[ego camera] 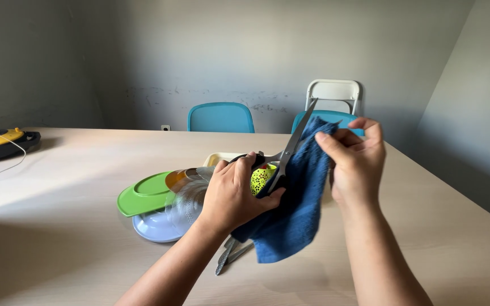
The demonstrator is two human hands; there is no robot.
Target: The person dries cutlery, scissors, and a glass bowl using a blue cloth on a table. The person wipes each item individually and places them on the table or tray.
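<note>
We see our left hand [235,195] closed around the dark handles of a pair of steel-bladed kitchen scissors [291,148], held up above the pale wooden worktop [63,238] with the blades pointing up and away to the right. Our right hand [355,161] pinches the top edge of a dark blue terry cloth [293,212] against the scissor blade near its tip; the cloth hangs down between both hands, and its lower edge reaches close to the worktop.

Behind the left hand lie a flat green plastic lid [146,194], a clear glass lid [188,201] resting over a pale lilac plate [151,226], a cream tray [222,157] and a yellow-green spotted ball-shaped thing [261,178], partly hidden. Grey metal utensils [228,256] lie under the cloth; we cannot tell what kind. At the far left sits a yellow and black device [1,143] with a white cable. Two blue chairs [220,118] and a white folding chair [334,93] stand past the far edge.
</note>
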